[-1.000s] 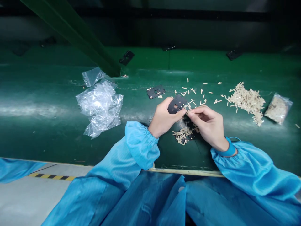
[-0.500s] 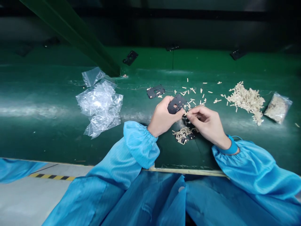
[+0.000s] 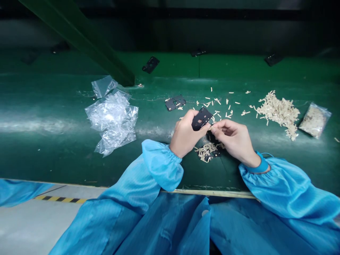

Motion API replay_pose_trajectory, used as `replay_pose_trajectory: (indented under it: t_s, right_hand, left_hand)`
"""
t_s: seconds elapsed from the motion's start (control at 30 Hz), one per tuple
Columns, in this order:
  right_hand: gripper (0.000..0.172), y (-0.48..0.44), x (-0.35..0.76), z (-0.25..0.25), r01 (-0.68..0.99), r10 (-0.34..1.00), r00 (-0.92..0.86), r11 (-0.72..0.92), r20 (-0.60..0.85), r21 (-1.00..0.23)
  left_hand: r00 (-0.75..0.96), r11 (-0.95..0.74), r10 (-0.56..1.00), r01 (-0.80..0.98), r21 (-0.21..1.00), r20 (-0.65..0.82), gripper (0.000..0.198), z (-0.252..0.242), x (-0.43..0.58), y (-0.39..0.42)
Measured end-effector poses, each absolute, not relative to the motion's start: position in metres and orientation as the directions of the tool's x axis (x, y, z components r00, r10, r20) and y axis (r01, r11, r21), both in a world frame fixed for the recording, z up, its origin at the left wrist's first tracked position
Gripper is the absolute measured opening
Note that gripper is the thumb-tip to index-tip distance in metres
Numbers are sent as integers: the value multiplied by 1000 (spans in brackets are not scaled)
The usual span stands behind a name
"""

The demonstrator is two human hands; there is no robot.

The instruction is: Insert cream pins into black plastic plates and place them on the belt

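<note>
My left hand (image 3: 186, 132) holds a flat black plastic plate (image 3: 202, 119) with cutouts, tilted up between thumb and fingers. At its lower right corner my right hand (image 3: 232, 137) pinches with thumb and forefinger; a small pale strip seems to be at the fingertips, too small to make out surely. Another black plate (image 3: 175, 103) lies flat just beyond my left hand. Loose cream strips (image 3: 217, 101) are scattered behind my hands. Below them sits a small heap of cream strips (image 3: 206, 152) mixed with black pieces, partly hidden by my right hand.
A pile of clear plastic bags (image 3: 113, 118) lies at left. To the right are a large heap of cream strips (image 3: 278, 111) and a filled clear bag (image 3: 315, 120). Black plates (image 3: 151, 64) lie along the green back strip. A green post (image 3: 87, 42) slants in from upper left.
My left hand and its black plate have shifted slightly right, and the plate has tilted. Black plates on the back strip have moved a little to the right. My right hand stays nearly in place.
</note>
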State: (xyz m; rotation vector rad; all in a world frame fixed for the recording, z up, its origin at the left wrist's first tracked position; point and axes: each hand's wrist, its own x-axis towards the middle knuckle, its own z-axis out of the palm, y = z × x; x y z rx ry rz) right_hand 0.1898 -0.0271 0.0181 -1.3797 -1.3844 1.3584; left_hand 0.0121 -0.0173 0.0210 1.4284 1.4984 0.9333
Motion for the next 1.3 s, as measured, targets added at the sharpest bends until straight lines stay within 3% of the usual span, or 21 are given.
replay_pose_trajectory:
  t_s: [0.27,0.5,0.67,0.8,0.97,1.2,1.3]
  right_hand:
    - [21,-31,185,17,210,981,-2,-189,-194,-959]
    - [21,-32,188,15,240,984,-72,-142,-164,-960]
    - [22,-25,189,21,222,974,-24,-217,-227,-951]
    - [23,-24,189,23,198,976,-36,-206,-217,-958]
    - [21,-25,188,22,178,979,-64,-182,-196,-967]
    - [18,-27,190,19,218,978,-124,-137,-166,-966]
    - [13,-29,191,17,331,996,-85,4,-25,-944]
  left_hand:
    - [53,-19,998,573,820,-14,25,23,13,-25]
    - [81,-27,996,568,823,-23,25,23,9,-20]
    - [-12,-55,997,548,835,73,24,21,2,-12]
    - [66,-78,997,549,832,50,15,18,0,-10]
    - [132,-45,991,405,913,-10,25,17,2,-9]
    - [156,66,981,281,958,-113,21,21,7,-8]
    - [131,82,985,247,966,-117,21,21,7,-8]
